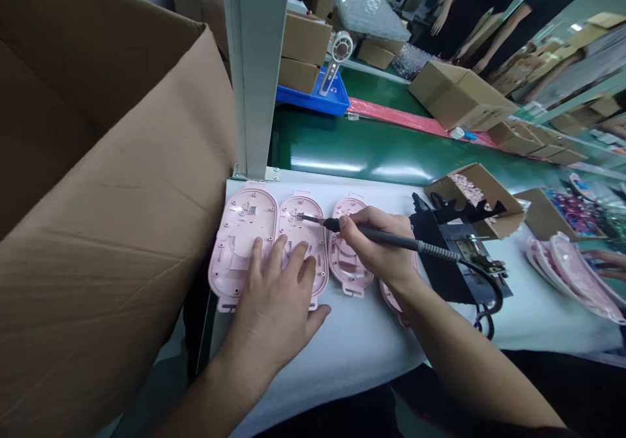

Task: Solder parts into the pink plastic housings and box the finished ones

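Several pink plastic shells lie in a row on the white-covered bench. My left hand [276, 307] is open, fingers spread, its fingertips resting across the leftmost shell [259, 219] and the second shell [299, 234]. In my right hand [379, 239] is a soldering iron [386, 234], gripped like a pen. Its tip meets the upper part of the second shell, near a small fitting. Below my right hand sits a third shell [349, 272], partly covered by the hand. A fourth shell [391, 298] is mostly hidden under my right wrist.
A large cardboard box [161, 164] stands close on my left, beside a metal post [257, 73]. To the right are a black stand [435, 262] with the iron's cable, a carton of small pink parts [489, 197] and stacked pink shells [572, 275]. A green conveyor [352, 148] runs behind.
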The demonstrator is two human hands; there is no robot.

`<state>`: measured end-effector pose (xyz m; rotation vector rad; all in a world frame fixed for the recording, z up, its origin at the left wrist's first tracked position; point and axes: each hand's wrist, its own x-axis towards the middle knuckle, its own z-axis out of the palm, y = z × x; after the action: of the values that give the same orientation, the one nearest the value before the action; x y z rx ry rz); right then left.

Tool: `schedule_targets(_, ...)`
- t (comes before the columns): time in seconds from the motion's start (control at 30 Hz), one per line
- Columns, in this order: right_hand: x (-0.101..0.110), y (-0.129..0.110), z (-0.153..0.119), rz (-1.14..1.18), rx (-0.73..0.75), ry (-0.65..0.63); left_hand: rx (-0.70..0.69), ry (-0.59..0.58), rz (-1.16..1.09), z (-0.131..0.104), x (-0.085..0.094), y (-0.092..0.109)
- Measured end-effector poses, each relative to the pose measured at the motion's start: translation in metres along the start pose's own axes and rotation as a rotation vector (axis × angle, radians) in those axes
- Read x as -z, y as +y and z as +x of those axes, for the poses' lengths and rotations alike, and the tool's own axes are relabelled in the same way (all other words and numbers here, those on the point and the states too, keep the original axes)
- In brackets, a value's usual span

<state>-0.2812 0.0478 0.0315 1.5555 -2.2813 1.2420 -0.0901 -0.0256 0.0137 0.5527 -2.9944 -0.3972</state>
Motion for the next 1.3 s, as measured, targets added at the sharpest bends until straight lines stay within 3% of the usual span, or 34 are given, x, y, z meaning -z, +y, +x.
schedule_targets(0.5, 0.005, -0.012, 0.003, -0.018, 0.022, -0.106, 0.012, -0.003, -0.016, 0.001, 0.000, 0.000)
schedule_targets(0.87, 0.005, -0.012, -0.002, -0.031, 0.035, -0.105, 0.022, -0.011, -0.049, 0.002, 0.002, -0.001)
schedule_targets(1.0, 0.004, -0.014, 0.002, 0.089, -0.008, -0.036, 0.021, 0.006, -0.063, 0.001, -0.001, -0.001)
schedule_targets(1.07, -0.001, -0.021, 0.007, 0.168, -0.034, -0.018, 0.020, 0.024, -0.068, 0.001, -0.003, -0.002)
schedule_targets(1.3, -0.044, -0.039, 0.027, 0.254, -0.056, -0.162, 0.030, 0.053, -0.106, -0.001, -0.003, -0.002)
